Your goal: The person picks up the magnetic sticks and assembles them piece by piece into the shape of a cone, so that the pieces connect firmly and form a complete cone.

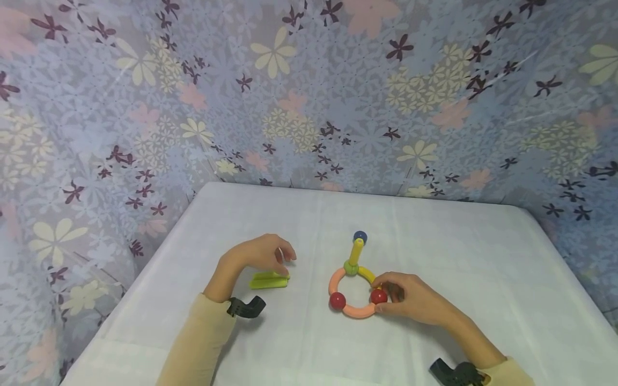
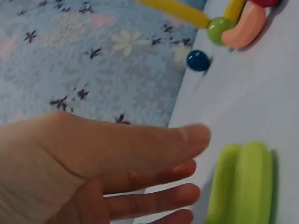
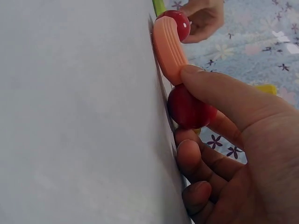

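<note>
On the white table lies a ring of curved salmon pieces [image 1: 359, 312] and a yellow curved piece [image 1: 367, 274], joined by a green ball [image 1: 351, 267] and two red balls [image 1: 337, 301]. From the green ball a straight yellow rod [image 1: 356, 252] stands up. My right hand [image 1: 417, 297] grips the ring at its right red ball [image 3: 189, 108], thumb on the adjoining salmon piece. Left of the ring, my left hand [image 1: 263, 252] hovers with loosely extended fingers over light green sticks [image 1: 269, 281] lying side by side; the left wrist view shows nothing between its fingers.
A dark blue ball [image 2: 198, 60] sits on the table behind the ring. Flower-patterned cloth [image 1: 309, 96] hangs past the table's far and left edges. A black band with a camera [image 1: 247, 307] is on each wrist.
</note>
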A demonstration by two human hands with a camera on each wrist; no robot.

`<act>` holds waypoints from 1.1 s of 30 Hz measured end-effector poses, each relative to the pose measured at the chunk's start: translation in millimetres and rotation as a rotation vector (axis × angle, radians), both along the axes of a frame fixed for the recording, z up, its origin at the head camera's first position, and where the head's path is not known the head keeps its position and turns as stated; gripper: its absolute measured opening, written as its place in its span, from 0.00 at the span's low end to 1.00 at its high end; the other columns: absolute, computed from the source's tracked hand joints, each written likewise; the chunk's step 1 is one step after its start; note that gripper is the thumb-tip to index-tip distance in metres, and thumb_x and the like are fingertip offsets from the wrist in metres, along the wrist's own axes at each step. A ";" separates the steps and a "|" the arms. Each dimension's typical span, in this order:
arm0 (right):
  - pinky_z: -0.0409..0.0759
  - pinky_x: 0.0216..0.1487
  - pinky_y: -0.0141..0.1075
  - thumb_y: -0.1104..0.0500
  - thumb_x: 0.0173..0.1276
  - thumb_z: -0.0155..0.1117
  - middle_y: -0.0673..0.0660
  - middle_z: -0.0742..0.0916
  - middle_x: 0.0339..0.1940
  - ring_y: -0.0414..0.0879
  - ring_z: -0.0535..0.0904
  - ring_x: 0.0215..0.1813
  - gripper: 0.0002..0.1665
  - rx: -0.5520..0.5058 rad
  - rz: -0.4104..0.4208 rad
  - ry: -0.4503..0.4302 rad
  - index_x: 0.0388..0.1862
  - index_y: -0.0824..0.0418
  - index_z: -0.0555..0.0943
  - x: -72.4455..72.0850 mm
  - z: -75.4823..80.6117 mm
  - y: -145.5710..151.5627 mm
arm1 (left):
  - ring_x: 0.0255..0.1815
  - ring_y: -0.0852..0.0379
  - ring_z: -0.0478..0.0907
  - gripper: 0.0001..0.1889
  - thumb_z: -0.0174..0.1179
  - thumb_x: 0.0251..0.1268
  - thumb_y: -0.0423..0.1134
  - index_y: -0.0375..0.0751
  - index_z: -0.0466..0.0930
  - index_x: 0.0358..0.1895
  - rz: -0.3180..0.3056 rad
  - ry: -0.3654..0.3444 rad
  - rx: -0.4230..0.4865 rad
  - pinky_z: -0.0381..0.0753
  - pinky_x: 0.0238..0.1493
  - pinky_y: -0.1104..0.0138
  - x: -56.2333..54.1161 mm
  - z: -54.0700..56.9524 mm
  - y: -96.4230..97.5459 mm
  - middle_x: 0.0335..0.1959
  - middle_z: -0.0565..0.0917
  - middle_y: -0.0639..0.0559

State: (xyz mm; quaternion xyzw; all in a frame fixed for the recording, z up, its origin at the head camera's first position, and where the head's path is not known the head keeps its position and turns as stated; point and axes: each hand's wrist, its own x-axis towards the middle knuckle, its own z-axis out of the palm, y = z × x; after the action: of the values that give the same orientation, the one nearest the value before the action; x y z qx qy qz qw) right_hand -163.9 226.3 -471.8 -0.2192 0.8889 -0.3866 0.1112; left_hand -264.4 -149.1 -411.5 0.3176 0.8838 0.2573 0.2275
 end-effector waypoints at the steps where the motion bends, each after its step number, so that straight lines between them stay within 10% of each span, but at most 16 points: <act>1: 0.73 0.26 0.33 0.39 0.53 0.73 0.47 0.80 0.28 0.41 0.73 0.26 0.26 0.002 -0.004 0.001 0.49 0.44 0.80 0.0 -0.2 -0.1 | 0.43 0.53 0.78 0.16 0.71 0.53 0.36 0.43 0.84 0.47 0.000 -0.004 0.011 0.76 0.43 0.61 -1.1 -0.2 -3.4 0.43 0.83 0.52; 14: 0.74 0.27 0.33 0.38 0.53 0.73 0.44 0.81 0.30 0.41 0.74 0.27 0.26 0.002 -0.016 -0.008 0.50 0.42 0.80 0.1 -1.1 0.8 | 0.37 0.55 0.79 0.11 0.73 0.51 0.38 0.44 0.86 0.40 -0.055 -0.076 0.099 0.77 0.41 0.61 -13.0 -22.3 -11.5 0.37 0.84 0.55; 33: 0.75 0.29 0.33 0.40 0.53 0.74 0.44 0.81 0.30 0.42 0.74 0.29 0.24 -0.002 -0.048 0.003 0.47 0.42 0.79 1.5 -1.9 -3.2 | 0.37 0.57 0.77 0.10 0.71 0.54 0.43 0.51 0.85 0.39 0.106 0.010 0.095 0.76 0.41 0.61 -14.6 -32.3 -3.8 0.34 0.82 0.59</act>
State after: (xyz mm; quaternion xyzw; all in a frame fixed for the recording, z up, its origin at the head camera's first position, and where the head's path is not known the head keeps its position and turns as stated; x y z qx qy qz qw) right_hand -162.4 223.1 -473.7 -0.1986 0.8936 -0.3899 0.1006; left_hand -278.9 -152.9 -443.8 0.2822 0.8873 0.3090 0.1938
